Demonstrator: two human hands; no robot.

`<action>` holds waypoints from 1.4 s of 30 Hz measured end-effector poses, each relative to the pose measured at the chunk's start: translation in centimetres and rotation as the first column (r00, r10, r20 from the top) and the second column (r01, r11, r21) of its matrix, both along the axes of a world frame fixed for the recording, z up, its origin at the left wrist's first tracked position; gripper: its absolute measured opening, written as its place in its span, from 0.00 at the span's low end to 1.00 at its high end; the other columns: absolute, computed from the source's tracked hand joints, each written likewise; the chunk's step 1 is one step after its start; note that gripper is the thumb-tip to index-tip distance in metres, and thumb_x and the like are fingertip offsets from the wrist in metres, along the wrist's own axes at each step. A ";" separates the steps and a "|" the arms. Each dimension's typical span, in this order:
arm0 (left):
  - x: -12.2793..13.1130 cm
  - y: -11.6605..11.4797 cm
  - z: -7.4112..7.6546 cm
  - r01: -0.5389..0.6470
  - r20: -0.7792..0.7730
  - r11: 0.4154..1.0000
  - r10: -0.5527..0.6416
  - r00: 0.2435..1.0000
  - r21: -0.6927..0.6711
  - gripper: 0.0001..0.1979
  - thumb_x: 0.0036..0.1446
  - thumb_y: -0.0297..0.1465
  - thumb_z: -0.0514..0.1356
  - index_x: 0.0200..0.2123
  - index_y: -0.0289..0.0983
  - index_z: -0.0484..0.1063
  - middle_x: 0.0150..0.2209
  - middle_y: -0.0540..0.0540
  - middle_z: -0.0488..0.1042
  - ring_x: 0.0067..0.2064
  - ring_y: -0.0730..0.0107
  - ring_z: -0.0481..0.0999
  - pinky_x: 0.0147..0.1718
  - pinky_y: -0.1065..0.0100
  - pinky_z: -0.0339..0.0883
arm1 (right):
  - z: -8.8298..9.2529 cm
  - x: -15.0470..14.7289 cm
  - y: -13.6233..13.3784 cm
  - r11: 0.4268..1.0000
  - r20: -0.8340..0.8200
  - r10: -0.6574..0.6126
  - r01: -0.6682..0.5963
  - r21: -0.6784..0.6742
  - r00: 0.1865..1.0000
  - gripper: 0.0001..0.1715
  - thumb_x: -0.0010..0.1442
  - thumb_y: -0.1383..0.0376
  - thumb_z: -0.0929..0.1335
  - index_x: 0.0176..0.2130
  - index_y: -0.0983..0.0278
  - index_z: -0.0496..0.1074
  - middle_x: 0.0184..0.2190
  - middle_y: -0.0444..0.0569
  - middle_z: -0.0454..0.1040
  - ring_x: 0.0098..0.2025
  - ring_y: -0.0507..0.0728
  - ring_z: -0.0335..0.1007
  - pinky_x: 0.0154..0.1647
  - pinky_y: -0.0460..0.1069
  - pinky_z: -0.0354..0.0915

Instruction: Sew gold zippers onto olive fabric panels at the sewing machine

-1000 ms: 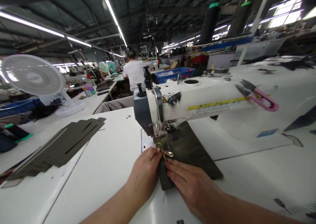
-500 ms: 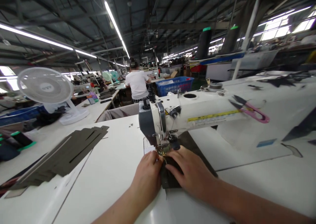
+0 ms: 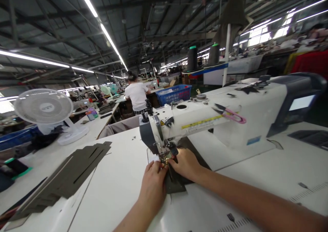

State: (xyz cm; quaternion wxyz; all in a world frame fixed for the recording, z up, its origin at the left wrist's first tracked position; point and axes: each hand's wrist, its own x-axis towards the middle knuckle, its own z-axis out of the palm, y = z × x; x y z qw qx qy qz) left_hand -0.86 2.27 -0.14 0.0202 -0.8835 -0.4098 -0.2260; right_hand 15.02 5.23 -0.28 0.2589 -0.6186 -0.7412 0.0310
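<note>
White tabletop [image 3: 110, 194] fills the foreground, marked with a printed ruler scale along its near edge. Both hands sit close together at the machine's foot. The left hand [image 3: 153, 186] comes in from the bottom, its fingers narrowed to a pinch at the edge of the olive cloth [image 3: 175, 184]. The right hand [image 3: 186, 164] lies across from it, fingers curled down on the same cloth and almost touching the left fingertips. The step in hand looks like feeding that cloth under the presser foot [image 3: 165, 159] by hand, with a small brass fitting [image 3: 167, 161] glinting there, too small to make out fully. The cloth lies flat on the table, its far part running behind the needle area.

Left of the hands lies a stack of cut panels [image 3: 69, 172], slotted and dark. The sewing machine [image 3: 179, 122] rises over the hands, with pink snips [image 3: 230, 116] resting on its arm and a control box [image 3: 301, 102] at its right end. Farther off stand a white fan [image 3: 43, 106], a co-worker [image 3: 137, 96] in a white shirt, and a blue crate [image 3: 174, 95], whose contents are too small to tell.
</note>
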 end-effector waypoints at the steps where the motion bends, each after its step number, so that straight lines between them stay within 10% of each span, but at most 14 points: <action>1: 0.0 0.0 0.0 -0.002 -0.004 1.000 0.002 1.000 0.004 0.18 0.46 0.17 0.50 0.40 0.34 0.70 0.38 0.41 0.68 0.42 0.60 0.67 0.47 0.55 0.64 | 0.1 0.0 0.1 1.000 -0.004 0.003 -0.003 -0.011 1.000 0.10 0.54 0.61 0.64 0.27 0.64 0.71 0.28 0.48 0.75 0.32 0.57 0.70 0.32 0.47 0.58; 14: 0.0 0.2 0.5 0.025 -0.109 0.999 -0.022 0.994 0.029 0.19 0.46 0.18 0.51 0.42 0.33 0.70 0.41 0.40 0.69 0.44 0.59 0.68 0.47 0.54 0.63 | 0.1 -1.3 1.4 0.991 0.037 -0.099 0.102 -0.081 0.994 0.16 0.58 0.62 0.60 0.29 0.66 0.73 0.28 0.54 0.76 0.33 0.59 0.72 0.32 0.49 0.62; 19: -0.1 -0.7 0.4 -0.047 -0.070 0.999 0.048 0.996 0.023 0.20 0.47 0.17 0.51 0.43 0.33 0.69 0.41 0.41 0.71 0.41 0.61 0.71 0.43 0.57 0.65 | 0.9 -0.2 -2.0 0.988 0.104 0.153 -0.155 0.015 0.983 0.15 0.58 0.65 0.61 0.41 0.67 0.72 0.40 0.56 0.74 0.45 0.60 0.67 0.45 0.52 0.62; 24: -0.2 -1.7 -0.1 0.005 -0.009 0.999 -0.005 1.000 0.046 0.17 0.48 0.17 0.52 0.41 0.32 0.70 0.45 0.40 0.72 0.42 0.62 0.72 0.43 0.58 0.65 | 0.1 1.4 -6.5 0.838 0.100 0.530 -0.538 0.090 0.842 0.31 0.54 0.59 0.64 0.52 0.77 0.65 0.53 0.62 0.65 0.54 0.63 0.60 0.56 0.56 0.56; 42: -0.2 0.3 0.3 0.091 -0.080 0.995 -0.088 0.993 0.035 0.15 0.52 0.19 0.49 0.41 0.33 0.69 0.39 0.39 0.71 0.40 0.61 0.71 0.41 0.57 0.66 | -0.3 1.2 -4.0 0.794 0.139 0.572 -0.588 0.154 0.808 0.23 0.55 0.70 0.62 0.50 0.79 0.66 0.49 0.62 0.68 0.53 0.61 0.62 0.57 0.54 0.57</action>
